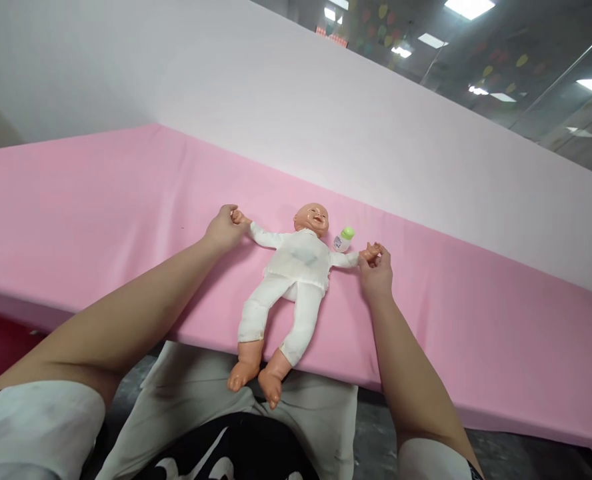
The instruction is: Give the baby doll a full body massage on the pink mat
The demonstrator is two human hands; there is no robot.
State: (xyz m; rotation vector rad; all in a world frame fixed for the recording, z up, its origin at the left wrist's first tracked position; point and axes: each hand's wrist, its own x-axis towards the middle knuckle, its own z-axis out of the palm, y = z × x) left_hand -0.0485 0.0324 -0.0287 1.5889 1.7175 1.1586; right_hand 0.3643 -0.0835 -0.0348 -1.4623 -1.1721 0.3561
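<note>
In the fingers of the left hand (225,229) and right hand (377,275), the hands of a plastic baby doll (301,260) are pinched — it is laid face-up on a pink-covered table (481,320), flanked by a small green-capped bottle (344,240) — dressed in white.

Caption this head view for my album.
Doll lying on pink cover, its hands held by left hand and right hand.

tan plastic baby doll in white clothes (297,263): 1 | small white bottle with rounded lime-green cap (343,241): 1 | long pink-covered table (101,193): 1 | plain white wall (276,100): 1 | bare left hand (225,229) + bare right hand (377,275): 2 hands | doll's tan plastic feet (247,365): 2
</note>
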